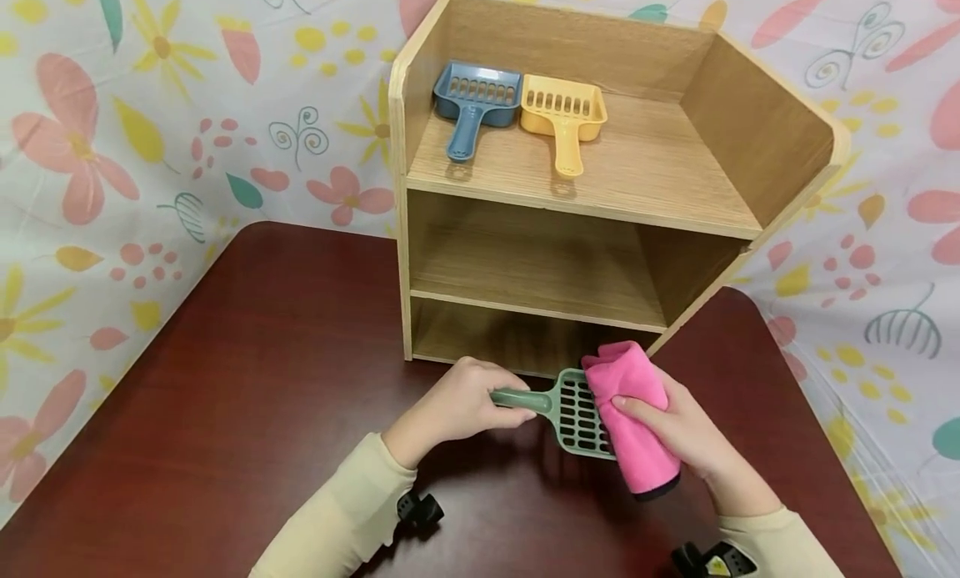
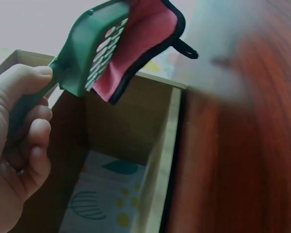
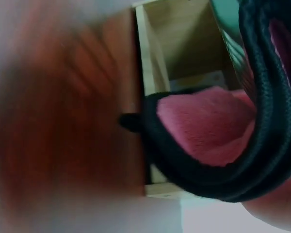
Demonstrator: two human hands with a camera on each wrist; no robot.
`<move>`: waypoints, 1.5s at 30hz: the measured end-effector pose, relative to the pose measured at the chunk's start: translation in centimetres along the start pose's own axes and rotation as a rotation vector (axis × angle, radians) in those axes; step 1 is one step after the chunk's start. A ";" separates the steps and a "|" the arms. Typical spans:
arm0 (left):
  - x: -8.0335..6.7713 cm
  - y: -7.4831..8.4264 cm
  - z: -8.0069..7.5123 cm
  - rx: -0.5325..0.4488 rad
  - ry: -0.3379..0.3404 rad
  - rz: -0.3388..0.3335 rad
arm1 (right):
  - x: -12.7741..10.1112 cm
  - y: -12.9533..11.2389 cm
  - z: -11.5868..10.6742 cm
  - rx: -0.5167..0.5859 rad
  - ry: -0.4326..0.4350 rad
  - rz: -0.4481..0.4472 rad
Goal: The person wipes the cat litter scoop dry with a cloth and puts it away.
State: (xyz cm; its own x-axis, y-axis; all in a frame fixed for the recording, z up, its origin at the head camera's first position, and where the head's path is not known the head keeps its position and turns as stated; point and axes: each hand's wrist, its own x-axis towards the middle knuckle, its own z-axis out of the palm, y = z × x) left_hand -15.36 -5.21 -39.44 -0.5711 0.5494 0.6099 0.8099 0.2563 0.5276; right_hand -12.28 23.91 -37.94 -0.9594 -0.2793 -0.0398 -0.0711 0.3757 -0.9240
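Note:
My left hand (image 1: 476,401) grips the handle of a green slotted litter scoop (image 1: 577,415), held over the table in front of the shelf. In the left wrist view the thumb lies along the scoop's handle (image 2: 24,104) and the fingers curl under it. My right hand (image 1: 675,424) holds a folded pink cloth (image 1: 633,424) with black edging, thumb on top, against the far end of the scoop. The cloth covers that end. The right wrist view is mostly filled by the cloth's black edge (image 3: 266,97), with a sliver of the green scoop (image 3: 228,19) behind it.
A wooden shelf unit (image 1: 585,207) stands at the back of the dark red table (image 1: 225,378). On its top level a blue scoop (image 1: 476,103) and a yellow scoop (image 1: 566,115) lie side by side, handles forward. A patterned curtain (image 1: 187,103) hangs behind.

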 end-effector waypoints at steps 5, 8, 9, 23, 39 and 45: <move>0.2 0.4 -0.5 -0.063 -0.037 -0.064 | 1.0 -0.9 -1.0 -0.123 -0.194 -0.160; 0.2 0.6 -0.7 -0.077 -0.062 -0.084 | 1.3 -1.5 -1.0 -0.190 -0.254 -0.165; 0.2 0.6 -0.8 -0.081 -0.074 -0.094 | 1.4 -1.7 -1.0 -0.199 -0.281 -0.160; 0.0 1.8 -1.3 -0.184 -0.218 -0.158 | 2.5 -4.5 1.3 -0.301 -0.584 -0.224; -0.1 1.1 -1.3 -0.046 -0.126 0.005 | 2.6 -3.7 0.9 -0.277 -0.419 -0.281; -0.2 0.7 -1.3 -0.041 -0.084 0.033 | 2.2 -3.0 0.5 -0.177 -0.370 -0.266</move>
State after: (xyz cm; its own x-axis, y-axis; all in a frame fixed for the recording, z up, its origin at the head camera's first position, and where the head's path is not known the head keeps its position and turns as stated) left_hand -14.82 -6.14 -38.41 -0.5296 0.6225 0.5762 0.8210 0.2056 0.5326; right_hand -14.03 21.69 -35.50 -0.7426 -0.6692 0.0268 -0.3769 0.3845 -0.8427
